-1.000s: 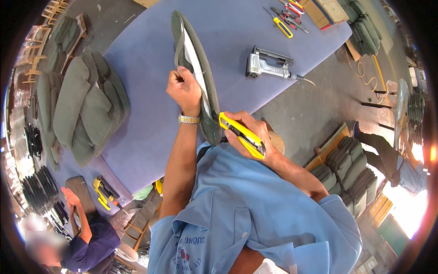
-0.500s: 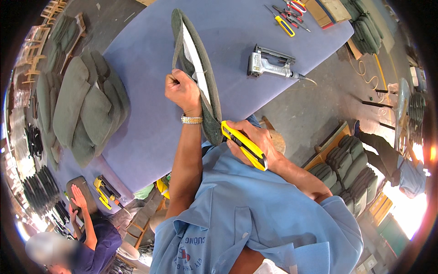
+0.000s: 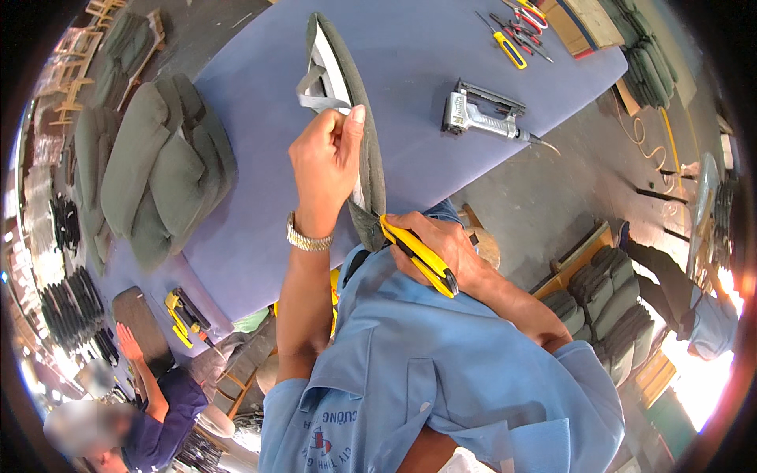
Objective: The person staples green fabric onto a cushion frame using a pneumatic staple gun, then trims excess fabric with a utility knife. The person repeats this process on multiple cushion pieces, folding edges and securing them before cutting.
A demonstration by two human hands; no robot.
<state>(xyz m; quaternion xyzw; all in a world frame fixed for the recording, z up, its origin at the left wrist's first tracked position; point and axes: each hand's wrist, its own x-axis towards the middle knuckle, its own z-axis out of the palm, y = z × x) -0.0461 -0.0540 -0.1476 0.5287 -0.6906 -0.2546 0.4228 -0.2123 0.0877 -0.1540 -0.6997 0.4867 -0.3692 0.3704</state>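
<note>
A long grey-green upholstered pad (image 3: 370, 118) stands tilted on edge in front of me, its white inner face showing along the left side. My left hand (image 3: 325, 162) is closed in front of it, pinching a loose grey fabric strip (image 3: 325, 102) that loops out from the pad. In my right hand (image 3: 443, 246) is a yellow box cutter (image 3: 419, 256). Its front end touches the pad's near lower corner, close to my shirt; the blade cannot be made out.
The blue-covered table (image 3: 268, 197) bears a stack of grey-green pads (image 3: 162, 169) at left. Toward the right lie a staple gun (image 3: 481, 114) with a hose, a yellow screwdriver (image 3: 510, 51) and pliers (image 3: 532, 22). A co-worker's hand (image 3: 129, 342) is at lower left.
My left hand has turned and come nearer, drawing the grey strip away from the pad in a loop. The right hand with the box cutter has barely moved.
</note>
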